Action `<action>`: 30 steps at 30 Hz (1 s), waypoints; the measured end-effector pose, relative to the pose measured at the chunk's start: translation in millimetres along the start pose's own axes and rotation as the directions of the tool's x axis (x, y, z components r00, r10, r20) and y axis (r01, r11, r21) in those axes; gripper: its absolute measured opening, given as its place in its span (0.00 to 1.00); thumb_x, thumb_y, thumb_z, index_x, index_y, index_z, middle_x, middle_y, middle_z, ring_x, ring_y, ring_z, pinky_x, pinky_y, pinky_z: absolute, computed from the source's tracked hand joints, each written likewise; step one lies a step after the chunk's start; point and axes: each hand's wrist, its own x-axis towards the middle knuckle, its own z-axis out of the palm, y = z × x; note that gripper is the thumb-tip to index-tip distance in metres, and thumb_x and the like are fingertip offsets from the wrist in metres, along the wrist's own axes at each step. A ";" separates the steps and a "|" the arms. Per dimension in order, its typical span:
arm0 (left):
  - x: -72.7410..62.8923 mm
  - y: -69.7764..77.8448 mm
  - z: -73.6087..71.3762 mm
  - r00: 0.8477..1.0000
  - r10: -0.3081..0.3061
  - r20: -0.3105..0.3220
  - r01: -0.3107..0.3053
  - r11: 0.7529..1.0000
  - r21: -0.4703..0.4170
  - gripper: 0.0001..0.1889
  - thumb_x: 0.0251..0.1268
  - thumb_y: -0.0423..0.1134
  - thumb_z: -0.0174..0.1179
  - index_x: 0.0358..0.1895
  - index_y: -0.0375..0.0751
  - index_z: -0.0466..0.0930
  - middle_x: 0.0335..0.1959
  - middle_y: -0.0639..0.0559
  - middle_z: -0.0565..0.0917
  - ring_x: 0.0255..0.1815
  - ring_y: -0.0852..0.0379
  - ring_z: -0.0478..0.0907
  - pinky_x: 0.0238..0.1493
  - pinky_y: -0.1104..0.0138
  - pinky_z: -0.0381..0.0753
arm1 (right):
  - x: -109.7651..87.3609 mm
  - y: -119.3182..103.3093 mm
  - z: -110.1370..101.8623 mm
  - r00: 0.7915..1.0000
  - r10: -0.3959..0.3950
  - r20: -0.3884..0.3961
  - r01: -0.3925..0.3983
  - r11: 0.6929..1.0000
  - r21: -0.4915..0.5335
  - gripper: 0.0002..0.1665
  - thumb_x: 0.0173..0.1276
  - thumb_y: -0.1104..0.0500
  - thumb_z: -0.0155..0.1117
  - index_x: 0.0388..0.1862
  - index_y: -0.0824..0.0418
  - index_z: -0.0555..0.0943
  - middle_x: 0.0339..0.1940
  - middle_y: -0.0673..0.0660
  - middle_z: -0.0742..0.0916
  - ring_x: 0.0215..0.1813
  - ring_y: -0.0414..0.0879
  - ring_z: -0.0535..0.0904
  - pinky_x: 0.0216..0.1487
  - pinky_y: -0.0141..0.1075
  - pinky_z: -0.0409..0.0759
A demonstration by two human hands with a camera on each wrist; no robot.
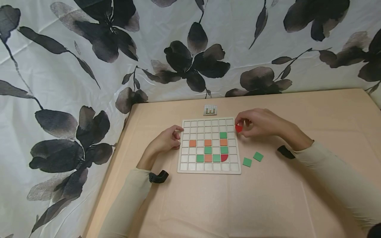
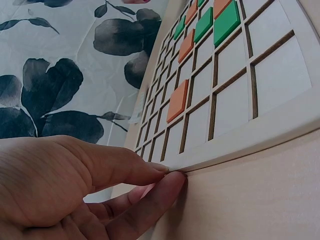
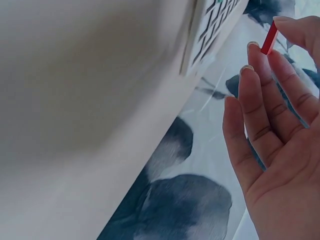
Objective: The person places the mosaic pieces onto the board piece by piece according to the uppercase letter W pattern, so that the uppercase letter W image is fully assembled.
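A white grid board (image 1: 192, 167) lies on the table, with several orange and green square tiles and one red quarter-round tile (image 1: 224, 158) set in its cells. My left hand (image 1: 166, 139) pinches the board's left edge; in the left wrist view, its thumb and fingertip meet at the rim beside an orange tile (image 2: 177, 101). Off the upper right corner of the board, my right hand (image 1: 262, 123) holds a small red tile (image 1: 238, 128) between thumb and fingers. Seen edge-on in the right wrist view, that red tile (image 3: 269, 38) is thin, and the other fingers are spread.
Two loose green tiles, one nearer the board (image 1: 247, 162) and one farther right (image 1: 258, 156), lie right of it on the wooden table (image 1: 202, 205). Behind the board sits a small card with a grid pattern (image 1: 210, 110). Floral fabric (image 1: 166, 29) hangs behind and left of the table.
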 end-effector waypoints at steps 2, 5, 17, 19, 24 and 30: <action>-0.3 -0.4 -0.1 1.000 0.000 0.002 0.000 1.000 0.001 0.29 0.64 0.18 0.58 0.68 0.36 0.67 0.40 0.42 0.72 0.34 0.53 0.74 0.36 0.66 0.82 | 4.6 -5.2 1.4 1.000 -0.019 0.008 0.019 1.000 0.018 0.16 0.55 0.55 0.74 0.45 0.46 0.85 0.35 0.41 0.84 0.38 0.42 0.76 0.37 0.36 0.76; -0.6 -1.3 0.0 1.000 -0.002 0.004 0.002 1.000 -0.002 0.29 0.64 0.19 0.58 0.68 0.36 0.67 0.40 0.42 0.72 0.34 0.53 0.74 0.36 0.67 0.82 | 10.9 -11.4 4.6 0.998 -0.061 0.017 0.060 0.997 0.044 0.16 0.56 0.54 0.75 0.45 0.47 0.85 0.37 0.41 0.85 0.38 0.42 0.77 0.37 0.35 0.78; -1.3 -2.7 -0.4 1.000 0.006 0.008 -0.006 1.000 -0.001 0.29 0.64 0.18 0.57 0.69 0.35 0.67 0.40 0.41 0.72 0.33 0.53 0.74 0.36 0.66 0.82 | 30.3 -42.0 17.7 0.984 -0.160 0.074 0.148 0.978 0.145 0.18 0.58 0.52 0.77 0.48 0.49 0.86 0.37 0.41 0.86 0.38 0.43 0.79 0.40 0.36 0.79; -1.6 -2.8 -0.5 1.000 0.002 0.008 -0.002 1.000 -0.003 0.29 0.64 0.19 0.57 0.69 0.36 0.67 0.40 0.41 0.72 0.33 0.54 0.74 0.36 0.66 0.82 | 33.8 -46.2 20.8 0.981 -0.176 0.087 0.163 0.976 0.143 0.19 0.58 0.51 0.77 0.49 0.48 0.86 0.37 0.41 0.85 0.39 0.43 0.79 0.40 0.36 0.79; -1.6 -2.9 -0.8 1.000 -0.006 0.008 0.006 1.000 -0.003 0.29 0.64 0.19 0.58 0.68 0.37 0.68 0.40 0.42 0.72 0.33 0.54 0.74 0.36 0.66 0.82 | 42.9 -55.7 28.6 0.971 -0.210 0.116 0.192 0.969 0.154 0.19 0.58 0.51 0.77 0.49 0.47 0.85 0.36 0.43 0.86 0.39 0.45 0.80 0.40 0.36 0.79; -2.9 -1.3 -1.9 1.000 0.004 0.012 -0.004 1.000 0.008 0.29 0.64 0.19 0.58 0.69 0.35 0.67 0.40 0.41 0.72 0.33 0.53 0.74 0.36 0.66 0.82 | 53.2 -67.1 36.8 0.957 -0.257 0.132 0.232 0.957 0.177 0.17 0.60 0.50 0.75 0.49 0.45 0.84 0.36 0.42 0.86 0.39 0.43 0.80 0.39 0.36 0.78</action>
